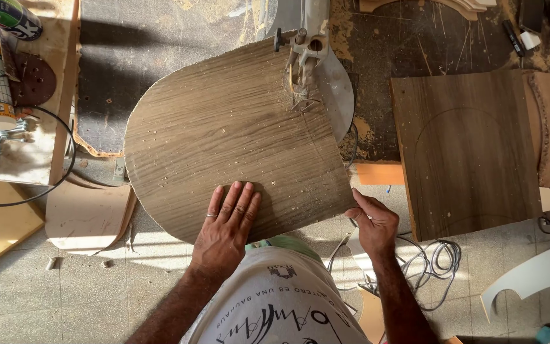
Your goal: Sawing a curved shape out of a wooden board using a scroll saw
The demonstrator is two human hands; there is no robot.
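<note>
Two hands on one rounded wood-grain panel (230, 137) at a saw blade (300, 79).
Left hand (227, 226) spread flat on top; right hand (372, 223) pinching the panel's corner; one square panel (466, 153) beyond it.

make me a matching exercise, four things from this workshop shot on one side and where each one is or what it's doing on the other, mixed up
Things
1. left hand
2. right hand
3. square board
4. white offcut

Places or states
A. lying on the tiled floor at lower right
B. gripping the rounded panel's right corner
C. pressed flat on top of the rounded panel
D. resting on the bench to the right, a curved line marked on it

Pairs: 1-C, 2-B, 3-D, 4-A
</note>
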